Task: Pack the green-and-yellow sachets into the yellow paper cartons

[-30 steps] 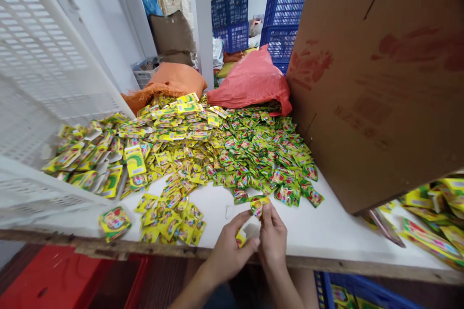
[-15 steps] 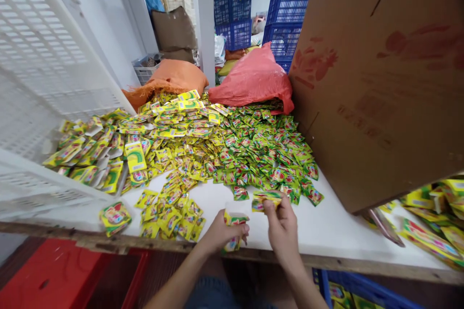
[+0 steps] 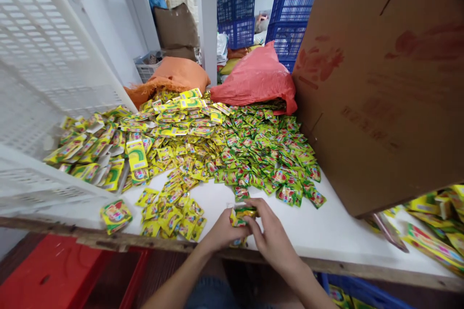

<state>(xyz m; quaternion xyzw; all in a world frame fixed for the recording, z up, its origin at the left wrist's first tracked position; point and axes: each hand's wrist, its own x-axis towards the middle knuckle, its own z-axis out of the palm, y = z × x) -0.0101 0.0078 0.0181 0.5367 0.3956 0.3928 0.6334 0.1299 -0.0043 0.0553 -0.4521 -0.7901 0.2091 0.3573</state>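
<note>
My left hand [image 3: 222, 232] grips a small stack of yellow-green sachets [image 3: 239, 214] at the near edge of the white table [image 3: 319, 231]. My right hand [image 3: 272, 237] meets it from the right, fingers pinching the same stack. Just beyond my hands lies a wide heap of green sachets [image 3: 268, 154], and left of it a heap of yellow sachets [image 3: 174, 125]. A small pile of yellow sachets [image 3: 174, 212] sits left of my left hand.
A tilted white plastic crate [image 3: 43, 77] spills packets at the left. A large cardboard box [image 3: 380, 82] leans at the right over more packets [image 3: 435, 231]. Red sack [image 3: 255, 79], orange sack [image 3: 174, 75] and blue crates [image 3: 290, 9] stand behind. A red bin [image 3: 54, 280] is below.
My right hand brought a sachet from the green heap's edge back to the left hand. Both hands have now come together on the stack.
</note>
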